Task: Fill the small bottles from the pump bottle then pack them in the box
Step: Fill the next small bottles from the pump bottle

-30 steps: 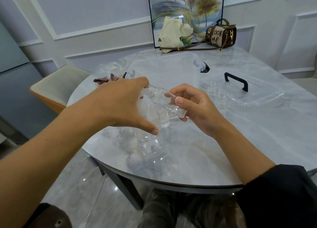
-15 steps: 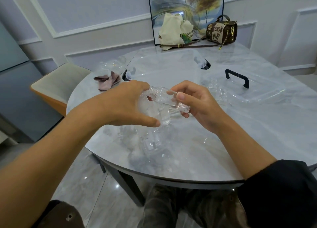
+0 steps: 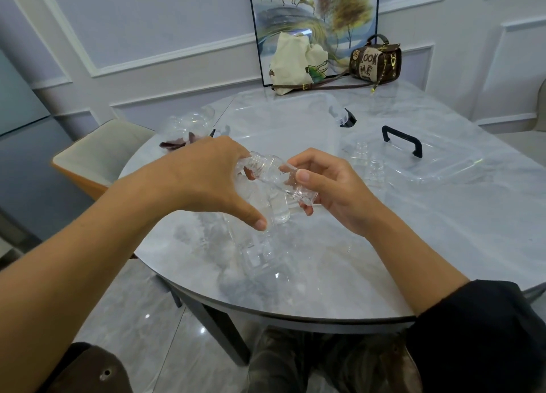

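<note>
My right hand (image 3: 334, 191) grips a small clear bottle (image 3: 277, 177), tilted with its open threaded neck pointing left. My left hand (image 3: 206, 180) is cupped over the top of the clear pump bottle (image 3: 260, 256), which stands on the table near the front edge. Its fingers touch the small bottle's neck and its thumb points down beside the pump bottle; the pump head is hidden under the palm. Behind the hands sits the clear box (image 3: 280, 118) with black latches. Two more small bottles (image 3: 361, 151) (image 3: 377, 168) stand beside the lid (image 3: 443, 168).
The lid, with a black handle (image 3: 402, 141), lies at the right on the round marble table (image 3: 443, 230). Clear plastic packaging and a dark cloth (image 3: 177, 141) lie at the far left. Bags (image 3: 375, 60) and a picture stand at the back. A chair (image 3: 100, 153) is left.
The hands stay together in nearly the same pose. The small bottle's neck has stayed at my left fingers, lying slightly flatter than a second ago.
</note>
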`<state>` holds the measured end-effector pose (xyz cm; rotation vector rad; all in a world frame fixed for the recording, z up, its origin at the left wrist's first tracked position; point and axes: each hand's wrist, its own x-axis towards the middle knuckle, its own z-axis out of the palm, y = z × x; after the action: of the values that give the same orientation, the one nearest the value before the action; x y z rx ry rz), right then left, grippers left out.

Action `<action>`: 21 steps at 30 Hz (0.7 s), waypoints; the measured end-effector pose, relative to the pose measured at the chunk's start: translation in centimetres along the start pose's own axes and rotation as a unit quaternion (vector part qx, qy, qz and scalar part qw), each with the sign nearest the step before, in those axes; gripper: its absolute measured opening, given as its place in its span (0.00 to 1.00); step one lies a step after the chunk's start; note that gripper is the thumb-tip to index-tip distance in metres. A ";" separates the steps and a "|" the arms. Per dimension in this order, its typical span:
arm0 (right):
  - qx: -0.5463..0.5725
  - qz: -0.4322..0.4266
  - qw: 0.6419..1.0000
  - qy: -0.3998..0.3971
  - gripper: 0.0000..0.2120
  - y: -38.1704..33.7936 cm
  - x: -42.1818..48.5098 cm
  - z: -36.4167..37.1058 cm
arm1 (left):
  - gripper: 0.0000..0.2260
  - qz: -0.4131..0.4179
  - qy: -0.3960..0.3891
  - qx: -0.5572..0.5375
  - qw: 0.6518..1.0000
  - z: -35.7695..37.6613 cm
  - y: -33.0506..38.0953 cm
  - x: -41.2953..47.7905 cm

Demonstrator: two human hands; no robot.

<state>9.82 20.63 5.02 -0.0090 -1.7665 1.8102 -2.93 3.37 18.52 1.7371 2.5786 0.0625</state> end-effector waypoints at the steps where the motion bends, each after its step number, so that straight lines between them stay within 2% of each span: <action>1: -0.002 0.000 1.000 -0.001 0.21 0.0 0.0 0.0 | 0.28 0.000 -0.001 -0.001 1.000 0.0 0.0 0.0; 10: -0.009 0.008 1.000 -0.001 0.23 0.0 0.0 -0.1 | 0.22 0.030 0.009 -0.035 0.999 0.7 -0.7 -0.1; 14: -0.019 0.012 1.000 -0.004 0.22 0.0 0.0 -0.2 | 0.29 0.055 0.020 -0.096 0.994 2.5 -1.9 -0.3; 21: -0.020 0.016 1.000 -0.012 0.24 -0.1 0.0 -0.2 | 0.27 0.061 0.011 -0.073 0.995 2.2 -1.7 -0.1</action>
<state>9.94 20.80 5.04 -0.0338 -1.8294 1.8037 -4.33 2.63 16.26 1.8474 2.4121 0.2679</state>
